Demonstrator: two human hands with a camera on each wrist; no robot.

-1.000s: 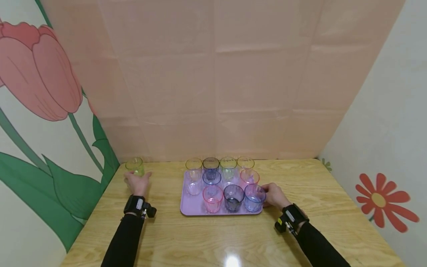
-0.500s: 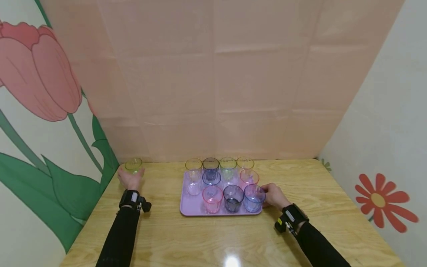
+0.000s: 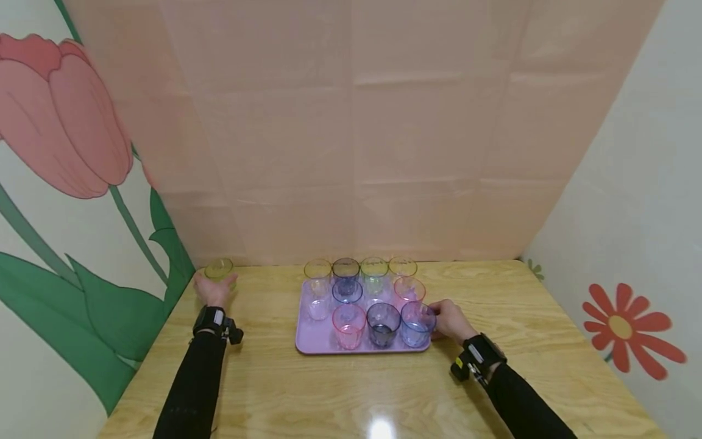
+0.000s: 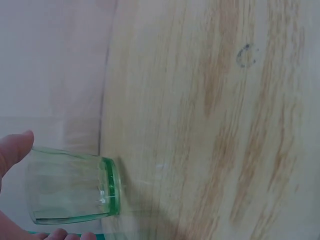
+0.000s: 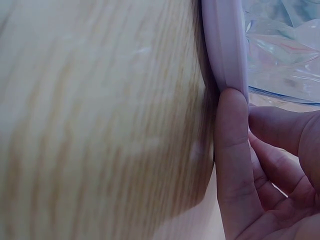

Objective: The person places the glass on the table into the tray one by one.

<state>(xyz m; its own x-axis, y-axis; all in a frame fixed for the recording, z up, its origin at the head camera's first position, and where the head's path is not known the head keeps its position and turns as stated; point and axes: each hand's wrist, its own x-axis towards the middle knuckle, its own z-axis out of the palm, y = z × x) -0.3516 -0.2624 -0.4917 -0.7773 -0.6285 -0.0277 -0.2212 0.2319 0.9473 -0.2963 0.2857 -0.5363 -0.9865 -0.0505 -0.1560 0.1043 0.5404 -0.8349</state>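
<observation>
A green-tinted drinking glass [image 4: 70,187] stands upright at the table's far left corner. My left hand [image 3: 212,291] is around its near side. In the left wrist view the thumb [image 4: 17,146] and the fingers lie spread on opposite sides of the glass, with slight gaps showing. A lilac tray [image 3: 315,342] in the middle of the table bears several clear glasses with coloured rims. My right hand [image 3: 451,319] pinches the tray's right edge between thumb and index finger. Nearest to it on the tray is a blue-rimmed glass [image 3: 418,332].
The wooden table [image 3: 285,390] meets a pinkish-beige sheet [image 3: 351,152] at the back. Painted walls stand on both sides, with a tulip [image 3: 66,122] on the left. On the tray, the glasses stand close together in rows.
My left hand has moved left and slightly away from me, around the green glass, which now shows mostly its rim in the head view. The right hand and tray have stayed put.
</observation>
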